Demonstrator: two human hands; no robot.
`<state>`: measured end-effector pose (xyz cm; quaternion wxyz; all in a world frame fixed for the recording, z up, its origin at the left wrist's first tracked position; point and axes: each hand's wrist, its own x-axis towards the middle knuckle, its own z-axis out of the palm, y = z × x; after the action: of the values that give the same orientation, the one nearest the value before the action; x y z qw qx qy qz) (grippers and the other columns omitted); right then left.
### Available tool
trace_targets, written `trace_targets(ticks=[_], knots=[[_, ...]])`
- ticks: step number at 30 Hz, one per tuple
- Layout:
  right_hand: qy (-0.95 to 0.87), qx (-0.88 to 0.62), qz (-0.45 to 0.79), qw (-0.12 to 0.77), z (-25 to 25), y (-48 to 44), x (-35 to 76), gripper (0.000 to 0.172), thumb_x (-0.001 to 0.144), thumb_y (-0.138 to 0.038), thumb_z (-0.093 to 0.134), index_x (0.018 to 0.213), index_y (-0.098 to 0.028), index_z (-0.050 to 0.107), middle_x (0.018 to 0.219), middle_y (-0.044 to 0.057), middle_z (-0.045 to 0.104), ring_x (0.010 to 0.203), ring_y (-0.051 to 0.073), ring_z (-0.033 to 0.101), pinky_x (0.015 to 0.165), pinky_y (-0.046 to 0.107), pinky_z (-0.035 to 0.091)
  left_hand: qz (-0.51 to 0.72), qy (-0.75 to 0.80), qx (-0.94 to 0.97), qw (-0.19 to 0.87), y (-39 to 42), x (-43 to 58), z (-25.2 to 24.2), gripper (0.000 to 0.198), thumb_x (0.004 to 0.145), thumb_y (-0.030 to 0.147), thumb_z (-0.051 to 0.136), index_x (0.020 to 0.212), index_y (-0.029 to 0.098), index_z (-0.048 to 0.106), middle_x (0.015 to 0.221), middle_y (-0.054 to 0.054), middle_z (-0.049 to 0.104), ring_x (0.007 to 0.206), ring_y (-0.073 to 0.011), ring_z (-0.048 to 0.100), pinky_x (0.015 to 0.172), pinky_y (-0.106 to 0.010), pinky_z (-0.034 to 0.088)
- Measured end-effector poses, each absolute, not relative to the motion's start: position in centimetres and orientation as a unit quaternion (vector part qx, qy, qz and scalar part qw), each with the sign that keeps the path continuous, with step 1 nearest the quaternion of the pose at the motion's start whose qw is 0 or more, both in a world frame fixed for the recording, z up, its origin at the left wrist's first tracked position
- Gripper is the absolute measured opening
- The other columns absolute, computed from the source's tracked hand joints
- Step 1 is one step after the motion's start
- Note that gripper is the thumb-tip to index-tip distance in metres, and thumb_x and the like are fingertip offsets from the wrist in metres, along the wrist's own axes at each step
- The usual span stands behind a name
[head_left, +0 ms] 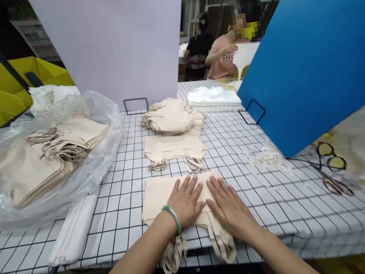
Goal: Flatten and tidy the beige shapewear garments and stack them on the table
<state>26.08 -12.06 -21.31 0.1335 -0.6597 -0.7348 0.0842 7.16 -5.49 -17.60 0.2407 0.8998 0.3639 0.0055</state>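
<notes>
A beige cloth piece with looped straps (pixel 157 195) lies on the checked table near its front edge, its straps hanging toward me. My left hand (pixel 185 200), with a green bangle at the wrist, rests flat on its middle, fingers spread. Beside it my right hand (pixel 230 205) lies flat on the right part of the cloth, fingers stretched out. Just beyond is another beige strapped piece (pixel 174 145), and behind that a rumpled beige pile (pixel 170 116). Neither hand grips anything.
A clear plastic bag (pixel 104 116) of beige pieces and a white power strip (pixel 74 228) are at left. White cloths (pixel 212 96) lie behind. Blue (pixel 309 44) and pale (pixel 116 41) boards stand upright. Scissors (pixel 337 186), glasses (pixel 331 156) and thread scraps (pixel 269 157) lie right. Two people are beyond.
</notes>
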Motion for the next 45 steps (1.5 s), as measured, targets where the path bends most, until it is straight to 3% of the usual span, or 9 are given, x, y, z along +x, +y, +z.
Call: trace_targets(ticks=[3,6,9,12,18,22,26,31,45], knots=[[-0.74,-0.644,0.089,0.173,-22.0,-11.4,27.8,0.059,0.099,-0.057,0.036,0.148,-0.027,0.048,0.152,0.008,0.05,0.144,0.03,0.041,0.117,0.058,0.029,0.047,0.344,0.877,0.331,-2.7,5.4,-15.7,0.053,0.094,0.044,0.052,0.141,0.019,0.056,0.156,-0.01,0.045,0.146,-0.0288,0.04,0.121,-0.047,0.032],[-0.717,-0.629,0.092,0.284,-20.1,-7.3,29.0,0.042,0.098,-0.047,0.042,0.123,-0.023,0.065,0.126,0.012,0.069,0.121,0.029,0.061,0.106,0.052,0.043,0.133,0.49,0.813,0.284,2.7,3.0,-14.2,0.034,0.095,0.035,0.052,0.119,0.02,0.071,0.124,-0.006,0.072,0.115,-0.0206,0.066,0.102,-0.031,0.051],[-0.638,-0.675,0.126,0.348,-17.9,0.4,29.3,0.027,0.091,-0.038,0.048,0.098,-0.021,0.067,0.102,0.01,0.073,0.095,0.025,0.067,0.086,0.04,0.051,0.141,0.626,0.752,0.149,8.7,1.1,-14.1,0.032,0.094,0.022,0.048,0.115,0.014,0.07,0.124,-0.013,0.068,0.119,-0.0253,0.062,0.107,-0.036,0.047],[-0.58,-0.726,0.139,0.342,-17.4,8.0,29.3,0.015,0.083,-0.028,0.05,0.084,-0.021,0.063,0.091,0.007,0.071,0.082,0.021,0.064,0.079,0.036,0.049,0.108,0.656,0.738,0.115,12.5,0.1,-15.0,0.028,0.09,0.016,0.049,0.106,0.01,0.071,0.121,-0.018,0.066,0.119,-0.0317,0.06,0.105,-0.043,0.047],[-0.545,-0.761,0.122,0.329,-19.5,14.8,28.9,0.02,0.08,-0.042,0.06,0.085,-0.022,0.062,0.086,0.005,0.067,0.079,0.022,0.059,0.07,0.034,0.041,0.061,0.666,0.737,0.094,14.4,-0.6,-16.1,0.018,0.087,0.022,0.054,0.095,0.016,0.069,0.109,-0.013,0.067,0.109,-0.03,0.062,0.096,-0.04,0.05],[-0.528,-0.776,0.125,0.322,-20.5,16.0,28.6,0.02,0.077,-0.041,0.065,0.087,-0.023,0.061,0.085,0.004,0.065,0.077,0.022,0.057,0.065,0.032,0.037,0.039,0.665,0.74,0.096,14.8,-0.6,-15.8,0.016,0.087,0.025,0.055,0.093,0.017,0.068,0.109,-0.012,0.066,0.106,-0.0303,0.062,0.092,-0.041,0.05],[-0.531,-0.769,0.126,0.333,-20.7,16.5,28.8,0.016,0.079,-0.038,0.062,0.084,-0.023,0.059,0.08,0.003,0.063,0.074,0.02,0.055,0.065,0.031,0.038,0.013,0.672,0.738,0.069,14.7,0.0,-15.3,0.017,0.088,0.024,0.055,0.099,0.018,0.066,0.112,-0.013,0.064,0.111,-0.0315,0.059,0.09,-0.042,0.05],[-0.573,-0.736,0.095,0.348,-21.1,16.4,28.9,0.009,0.08,-0.03,0.058,0.079,-0.022,0.056,0.093,0.006,0.063,0.086,0.02,0.054,0.078,0.033,0.04,0.032,0.638,0.769,0.019,14.1,2.2,-14.5,0.024,0.087,0.02,0.059,0.111,0.017,0.062,0.121,-0.014,0.06,0.12,-0.0322,0.052,0.096,-0.044,0.047],[-0.687,-0.659,-0.034,0.303,-19.8,13.9,28.9,0.025,0.096,-0.029,0.045,0.084,-0.02,0.065,0.088,0.011,0.066,0.08,0.023,0.055,0.074,0.034,0.039,0.125,0.489,0.858,0.096,15.0,7.0,-12.3,0.017,0.087,0.02,0.066,0.102,0.013,0.066,0.11,-0.012,0.066,0.109,-0.0286,0.056,0.095,-0.04,0.049]])
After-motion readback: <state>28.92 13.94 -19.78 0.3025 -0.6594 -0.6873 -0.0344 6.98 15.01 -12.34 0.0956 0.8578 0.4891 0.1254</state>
